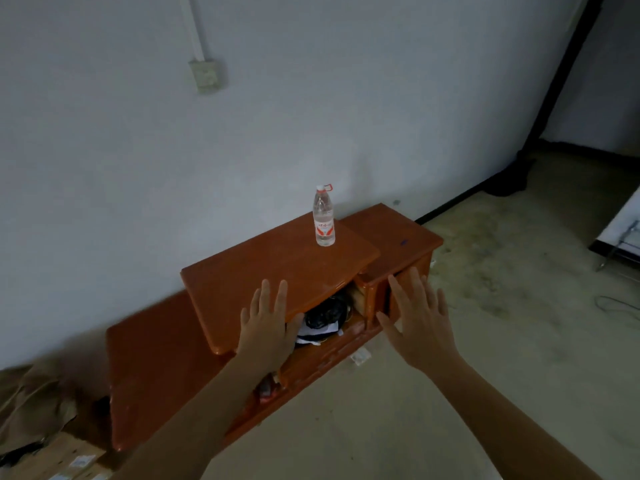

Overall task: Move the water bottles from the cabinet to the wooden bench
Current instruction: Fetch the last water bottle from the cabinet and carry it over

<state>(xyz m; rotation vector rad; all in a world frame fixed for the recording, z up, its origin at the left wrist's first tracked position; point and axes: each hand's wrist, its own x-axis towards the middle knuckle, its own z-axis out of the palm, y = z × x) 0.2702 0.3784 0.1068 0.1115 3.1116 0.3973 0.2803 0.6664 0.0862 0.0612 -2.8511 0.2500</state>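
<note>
Hands are both stretched forward over the orange wooden bench (270,271). The left hand (266,327) and the right hand (419,323) are held palm down, with the fingers (280,296) straight and spread. They grip nothing. Whether the left palm touches the front edge of the raised top I cannot tell, and the right hand seems to hang in the air in front of the lower right part.

One bottle (323,216) stands upright on the raised top, well beyond the fingertips and roughly between the two hands, close to the wall (311,98). It is clear, with a red and white label. It is placed far from the front edge, probably so that it cannot fall off.

Under the left thumb, and between the two hands, an open compartment (329,313) shows dark things and some white paper. I see no bottle in it.

In my judgement this furniture is the bench from the task, so this bottle is likely delivered, and the free hands are ready for the next one. I cannot be sure, because no separate cabinet is clear in the view. If more bottles remain, the person must turn away to find them.

Near the left elbow lie cardboard boxes (59,459) on the floor (485,306).
</note>
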